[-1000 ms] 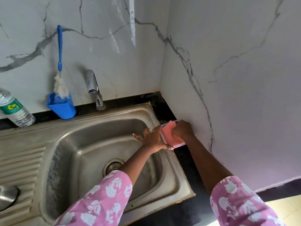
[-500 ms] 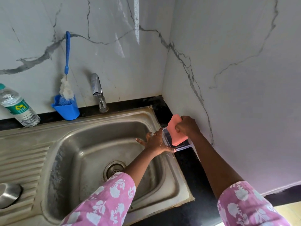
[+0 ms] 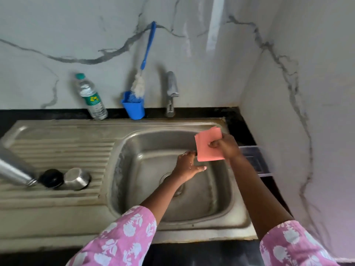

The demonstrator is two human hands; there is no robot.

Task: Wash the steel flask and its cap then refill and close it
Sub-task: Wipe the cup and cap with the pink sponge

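The steel flask [image 3: 13,169] lies on its side on the ribbed drainboard at the far left, its mouth pointing right. Beside the mouth sit a black inner stopper [image 3: 51,178] and a steel cap [image 3: 76,178]. My right hand [image 3: 224,145] pinches a pink sponge [image 3: 208,145] above the right rim of the sink basin [image 3: 221,206]. My left hand [image 3: 187,167] hovers wet over the basin with its fingers relaxed, just below and left of the sponge, holding nothing.
A tap [image 3: 171,93] stands behind the basin. Left of it are a blue holder [image 3: 134,109] with a blue-handled bottle brush [image 3: 146,58] and a plastic water bottle [image 3: 92,97]. A clear sponge tray [image 3: 253,160] sits on the black counter by the right wall.
My right hand has lifted the pink sponge out of its tray and carried it left over the basin. The view has swung left, bringing the flask and its caps into sight.
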